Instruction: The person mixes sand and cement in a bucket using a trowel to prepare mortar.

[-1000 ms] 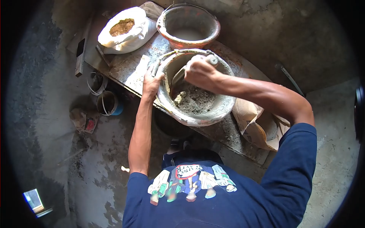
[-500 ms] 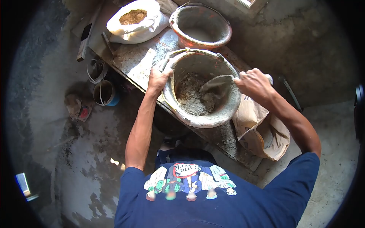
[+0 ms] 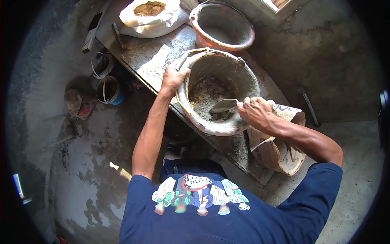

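Building site, likely — bare concrete floor, mortar-crusted bucket.

There it was, the big bucket, round and wide-mouthed, its rim and walls caked in pale grey, sitting on the counter! The left hand had hold of its left edge, close by the handle, which lay over the far left side of the rim. And inside, a rough, crumbly mix, grey with brownish patches, covered the bottom! In came the trowel, gripped by the right hand at the right side of the mouth, its grey, smeared blade pointing left, down in the bucket, right at the near part of the mix!
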`<act>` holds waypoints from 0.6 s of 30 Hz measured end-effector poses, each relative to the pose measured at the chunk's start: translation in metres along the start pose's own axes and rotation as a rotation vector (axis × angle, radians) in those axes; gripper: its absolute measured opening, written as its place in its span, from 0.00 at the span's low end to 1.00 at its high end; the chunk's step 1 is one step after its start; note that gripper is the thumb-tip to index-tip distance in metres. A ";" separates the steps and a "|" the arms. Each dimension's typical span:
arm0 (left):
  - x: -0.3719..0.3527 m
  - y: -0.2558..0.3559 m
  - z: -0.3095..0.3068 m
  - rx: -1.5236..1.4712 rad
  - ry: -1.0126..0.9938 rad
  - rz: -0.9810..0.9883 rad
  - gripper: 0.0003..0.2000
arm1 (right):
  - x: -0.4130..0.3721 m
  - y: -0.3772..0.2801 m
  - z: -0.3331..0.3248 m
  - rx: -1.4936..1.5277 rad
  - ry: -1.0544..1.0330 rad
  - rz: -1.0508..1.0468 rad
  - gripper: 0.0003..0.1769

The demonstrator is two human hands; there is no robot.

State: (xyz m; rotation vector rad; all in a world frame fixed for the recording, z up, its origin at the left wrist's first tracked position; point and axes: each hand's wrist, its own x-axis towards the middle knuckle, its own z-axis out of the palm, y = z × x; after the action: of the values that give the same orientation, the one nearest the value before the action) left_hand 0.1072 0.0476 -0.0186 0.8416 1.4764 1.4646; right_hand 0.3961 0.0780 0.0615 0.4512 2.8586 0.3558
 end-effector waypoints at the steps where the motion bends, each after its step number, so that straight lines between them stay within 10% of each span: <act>1: 0.001 -0.001 0.000 0.000 -0.003 -0.031 0.12 | -0.001 0.000 0.004 -0.003 -0.006 0.008 0.02; 12: 0.000 -0.003 0.001 -0.010 -0.002 -0.039 0.12 | 0.021 -0.005 0.038 0.072 -0.083 0.013 0.09; 18: -0.001 -0.005 0.001 -0.066 0.010 -0.002 0.13 | 0.038 -0.020 0.010 0.177 -0.331 0.395 0.09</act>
State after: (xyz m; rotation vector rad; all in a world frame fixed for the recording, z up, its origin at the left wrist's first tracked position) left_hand 0.1093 0.0471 -0.0231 0.7936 1.4284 1.5094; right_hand 0.3579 0.0739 0.0399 1.0120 2.4757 0.0784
